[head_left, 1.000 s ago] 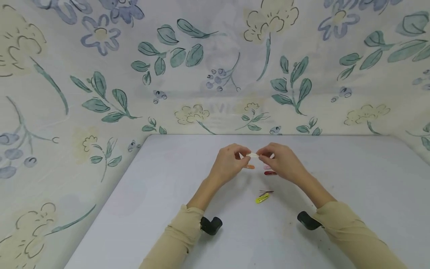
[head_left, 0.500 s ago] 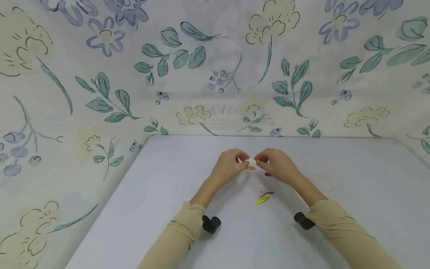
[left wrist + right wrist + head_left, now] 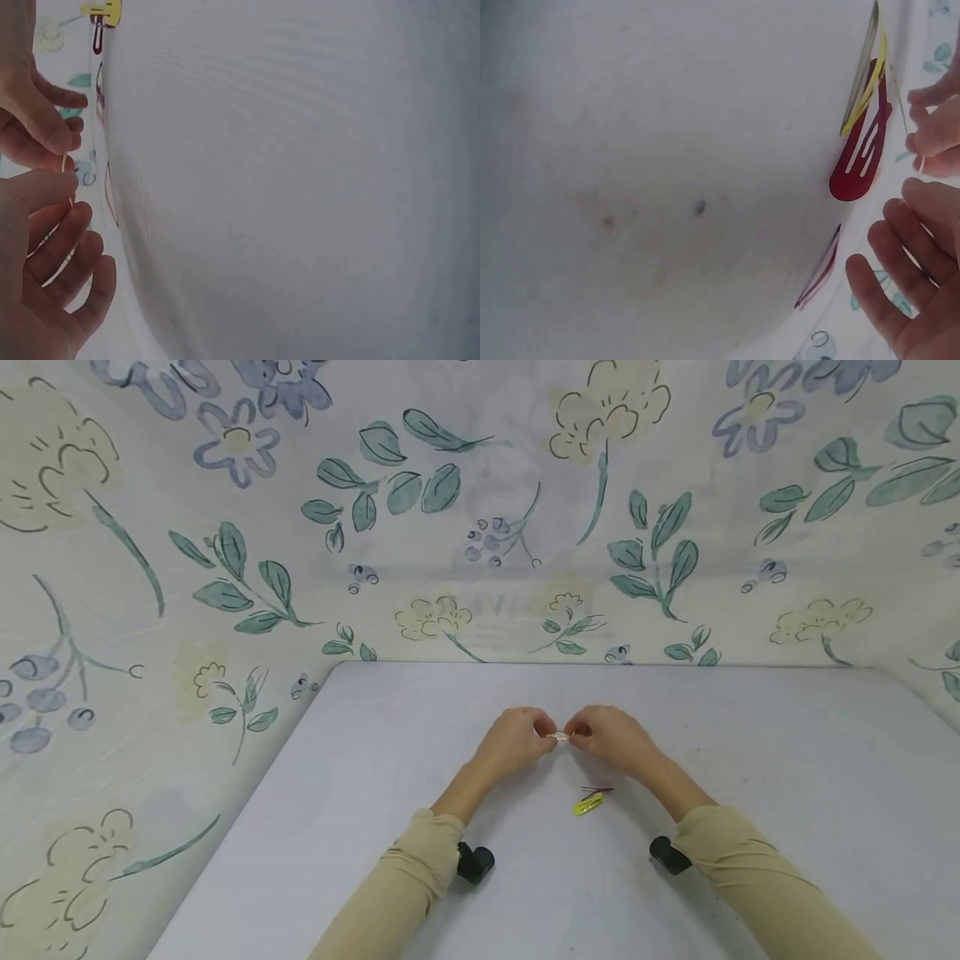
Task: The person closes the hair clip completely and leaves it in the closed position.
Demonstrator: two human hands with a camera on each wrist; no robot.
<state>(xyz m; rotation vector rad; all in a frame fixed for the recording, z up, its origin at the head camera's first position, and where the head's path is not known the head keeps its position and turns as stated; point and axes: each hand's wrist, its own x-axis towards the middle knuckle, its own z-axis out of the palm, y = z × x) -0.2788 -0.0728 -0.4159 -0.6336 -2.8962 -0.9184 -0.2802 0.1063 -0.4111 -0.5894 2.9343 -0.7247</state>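
Both hands meet over the far part of the table, holding a small white hair clip. The left hand pinches one end between thumb and index finger, and the right hand pinches the other. Edge-on, the clip is a thin pale strip between the fingertips in both wrist views. Nearer the person lie a yellow snap hair clip and a dark red one, overlapping. An orange-brown clip and a pinkish-red clip lie beyond, hidden behind the hands in the head view.
The white tabletop carries a few small dark specks. A floral cloth rises behind the far edge and along the left side. Black wrist cameras sit at both sleeve cuffs.
Both hands have come lower and nearer the person with the white hair clip between them. They now cover the orange and red clips that showed earlier.
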